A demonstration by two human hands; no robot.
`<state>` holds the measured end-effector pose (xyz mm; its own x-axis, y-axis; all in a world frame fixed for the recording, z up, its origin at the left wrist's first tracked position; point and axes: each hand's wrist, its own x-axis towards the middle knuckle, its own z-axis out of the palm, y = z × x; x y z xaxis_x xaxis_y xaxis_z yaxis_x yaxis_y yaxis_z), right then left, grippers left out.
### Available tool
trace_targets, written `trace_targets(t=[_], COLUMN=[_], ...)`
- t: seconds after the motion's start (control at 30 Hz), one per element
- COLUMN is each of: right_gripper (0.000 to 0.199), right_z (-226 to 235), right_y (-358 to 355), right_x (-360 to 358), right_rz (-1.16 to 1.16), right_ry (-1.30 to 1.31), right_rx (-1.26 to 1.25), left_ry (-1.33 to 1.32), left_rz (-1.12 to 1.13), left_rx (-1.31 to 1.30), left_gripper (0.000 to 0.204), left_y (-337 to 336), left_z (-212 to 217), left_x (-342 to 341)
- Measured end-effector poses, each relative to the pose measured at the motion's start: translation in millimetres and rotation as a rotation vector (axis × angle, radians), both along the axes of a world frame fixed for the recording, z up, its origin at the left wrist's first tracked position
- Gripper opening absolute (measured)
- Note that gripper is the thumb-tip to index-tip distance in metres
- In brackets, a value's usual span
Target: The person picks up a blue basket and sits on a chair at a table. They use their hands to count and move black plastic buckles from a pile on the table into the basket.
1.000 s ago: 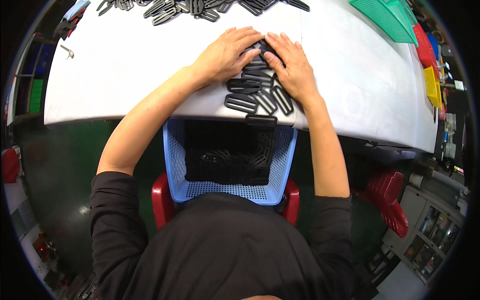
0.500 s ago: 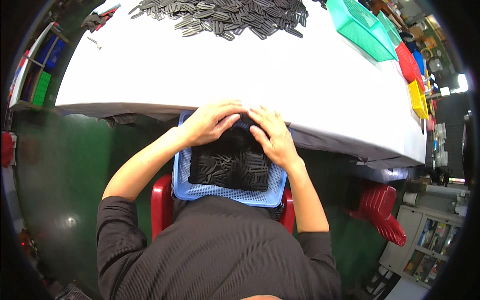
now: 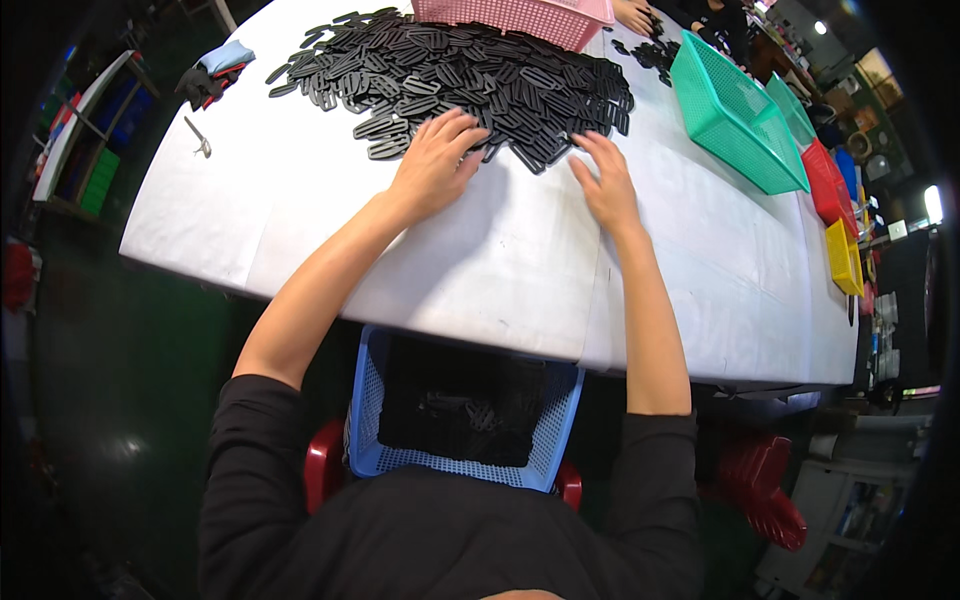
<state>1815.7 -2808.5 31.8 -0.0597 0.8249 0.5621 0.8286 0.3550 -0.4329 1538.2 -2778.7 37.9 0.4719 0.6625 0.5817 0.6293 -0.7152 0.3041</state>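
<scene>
A wide pile of flat, black, oblong slotted buckles [image 3: 450, 75] lies on the white-covered table [image 3: 520, 270]. At the pile's near edge is my left hand [image 3: 432, 168], its fingers spread and the tips over the closest buckles. My right hand [image 3: 607, 190] reaches the pile's near right corner with fingers apart. Neither hand shows anything held. On my lap, partly under the table edge, a blue perforated basket [image 3: 365, 400] contains more black buckles [image 3: 460, 410]; its inside is dark.
A pink basket [image 3: 520, 22] stands behind the pile. Green [image 3: 735, 120], red [image 3: 828, 185] and yellow [image 3: 844, 257] baskets line the right side. Another person's hand [image 3: 635, 15] is beside smaller black pieces at the far right. A metal tool [image 3: 199, 138] and cloths [image 3: 222, 62] lie left.
Both hands have left the blue basket's far rim and moved forward to the pile's near edge, spreading apart. The view has shifted, bringing the pink basket and another person's hand into sight.
</scene>
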Motion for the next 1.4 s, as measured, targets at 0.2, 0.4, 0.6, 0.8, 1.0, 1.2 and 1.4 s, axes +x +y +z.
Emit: trace_targets(t=[0.2,0.4,0.6,0.8,1.0,1.2,1.4], right_gripper=[0.050,0.049,0.039,0.033,0.035,0.033,0.031], right_z=[-0.9,-16.9,-21.6,-12.7,-6.8,6.7,17.2], right_y=[79.1,102.7,53.5,-4.6,-70.5,-124.3,-142.7], right_x=[-54.4,-74.5,-71.8,-72.3,-64.0,-23.1,-51.1], right_rz=[-0.233,-0.079,0.136,0.297,0.338,0.203,0.085], right_ry=[-0.185,-0.078,-0.046,-0.023,-0.107,-0.216,-0.112], right_rx=[-0.209,-0.159,-0.074,-0.069,-0.082,-0.104,-0.002], left_ry=[0.307,0.272,0.208,0.124,0.124,0.043,-0.147], left_rz=[0.208,0.294,0.040,-0.159,-0.285,-0.331,-0.015], left_rx=[0.008,-0.049,-0.108,-0.134,-0.168,-0.191,-0.185], left_gripper=[0.044,0.049,0.038,0.037,0.039,0.034,0.031], left_y=[63.2,85.8,28.8,-27.9,-87.7,-122.3,-128.8], left_z=[-4.4,-18.0,-9.0,-11.8,-3.7,6.0,8.6], left_x=[45.6,37.2,18.6,0.0,-2.3,-7.6,-31.5])
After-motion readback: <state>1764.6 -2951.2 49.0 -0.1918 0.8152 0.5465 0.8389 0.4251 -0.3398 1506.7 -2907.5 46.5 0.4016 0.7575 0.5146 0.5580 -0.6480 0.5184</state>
